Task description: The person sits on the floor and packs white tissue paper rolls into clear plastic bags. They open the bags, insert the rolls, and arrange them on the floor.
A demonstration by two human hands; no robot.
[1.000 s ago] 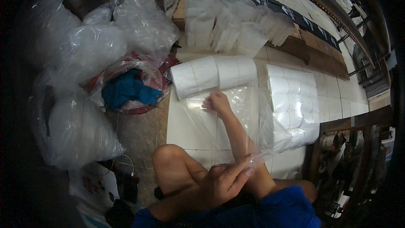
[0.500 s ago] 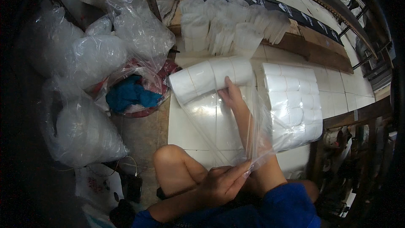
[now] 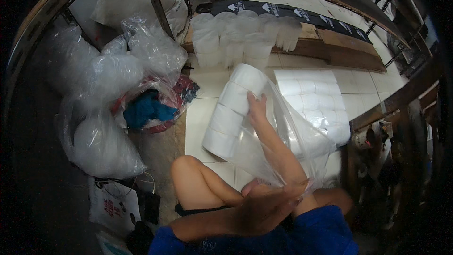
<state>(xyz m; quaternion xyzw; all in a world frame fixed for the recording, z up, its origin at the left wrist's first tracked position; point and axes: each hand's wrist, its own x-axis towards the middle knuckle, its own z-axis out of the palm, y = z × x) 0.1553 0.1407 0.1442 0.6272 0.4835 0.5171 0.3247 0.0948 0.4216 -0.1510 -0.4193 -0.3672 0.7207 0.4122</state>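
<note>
Fingers (image 3: pixel 250 97) | right hand (image 3: pixel 257 110): on white rolls (image 3: pixel 234 95), grip unclear | left hand (image 3: pixel 285 205): blurred, pinching bag (image 3: pixel 288 125)

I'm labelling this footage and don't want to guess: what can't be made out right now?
In the head view:
- Left hand: blur hides its exact hold on the clear bag.
- White rolls: their undersides are hidden by the rolls themselves.
- Stuffed bag at left: crinkled plastic and glare obscure its contents.
- Dark rack at right: shadow hides most things in it.
</note>
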